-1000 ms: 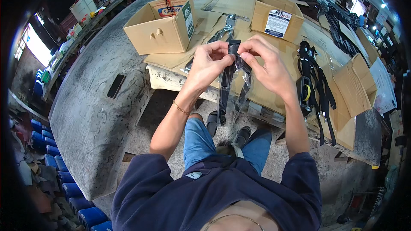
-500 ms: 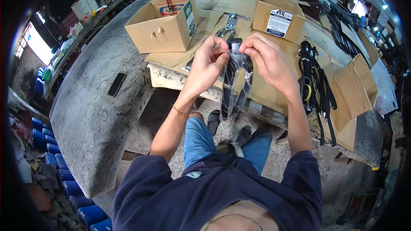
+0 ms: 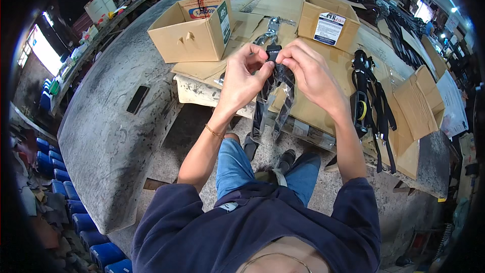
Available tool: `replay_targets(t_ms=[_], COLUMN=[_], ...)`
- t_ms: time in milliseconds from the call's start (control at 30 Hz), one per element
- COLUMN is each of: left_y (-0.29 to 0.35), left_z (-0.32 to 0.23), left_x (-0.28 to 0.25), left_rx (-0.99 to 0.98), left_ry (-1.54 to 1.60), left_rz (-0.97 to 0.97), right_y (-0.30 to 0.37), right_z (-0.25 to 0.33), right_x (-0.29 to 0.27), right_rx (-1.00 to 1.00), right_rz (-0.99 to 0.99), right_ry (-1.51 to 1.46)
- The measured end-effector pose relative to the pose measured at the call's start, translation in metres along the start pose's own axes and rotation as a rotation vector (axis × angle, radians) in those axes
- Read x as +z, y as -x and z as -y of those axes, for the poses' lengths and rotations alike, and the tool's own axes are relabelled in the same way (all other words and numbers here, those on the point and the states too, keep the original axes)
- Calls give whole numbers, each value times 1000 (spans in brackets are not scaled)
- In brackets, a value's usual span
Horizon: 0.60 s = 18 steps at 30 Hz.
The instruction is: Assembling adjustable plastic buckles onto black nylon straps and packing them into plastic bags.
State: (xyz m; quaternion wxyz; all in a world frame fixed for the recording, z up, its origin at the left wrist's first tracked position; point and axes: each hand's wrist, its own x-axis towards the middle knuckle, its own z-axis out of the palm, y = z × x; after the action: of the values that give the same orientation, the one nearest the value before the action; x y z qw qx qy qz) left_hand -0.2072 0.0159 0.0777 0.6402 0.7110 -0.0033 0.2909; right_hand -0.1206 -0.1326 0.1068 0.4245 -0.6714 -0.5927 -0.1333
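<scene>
Between my two hands hangs a black strap in clear plastic wrapping (image 3: 258, 114), its two lengths dangling over the table's front edge. My left hand (image 3: 245, 76) pinches it with thumb and forefinger at the left of its dark upper end. At the right of that end, my right hand (image 3: 310, 73) has its fingertips closed on the wrapping. The fingers partly cover what they grip. Just beyond lies another plastic-wrapped item (image 3: 273, 26) on the cardboard. To the right of my right hand is a bundle of black straps (image 3: 361, 78) with metal fittings.
Two open cardboard boxes stand beyond my hands, one at left (image 3: 187, 40) and one at right (image 3: 328, 12). A tipped carton (image 3: 417, 103) sits far right, beside a yellow ring-shaped item (image 3: 362, 109). A phone (image 3: 137, 99) lies on the grey tabletop (image 3: 111, 146). Blue containers (image 3: 106, 254) line the lower left.
My fingertips have drawn closer together at the strap's upper end. That end has turned, showing a narrower dark piece, and the hanging lengths have shifted slightly left.
</scene>
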Motion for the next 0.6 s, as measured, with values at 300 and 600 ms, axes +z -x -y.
replay_targets(t_ms=[300, 600], left_y=[-3, -4], left_z=[14, 11], left_x=[0, -4], left_rx=[29, -34], left_ry=[81, 83], left_rz=[-17, 16], right_y=[1, 1], right_z=[0, 3], right_x=[4, 10], right_rx=[12, 82], right_rz=[-20, -27], right_ry=[-4, 14])
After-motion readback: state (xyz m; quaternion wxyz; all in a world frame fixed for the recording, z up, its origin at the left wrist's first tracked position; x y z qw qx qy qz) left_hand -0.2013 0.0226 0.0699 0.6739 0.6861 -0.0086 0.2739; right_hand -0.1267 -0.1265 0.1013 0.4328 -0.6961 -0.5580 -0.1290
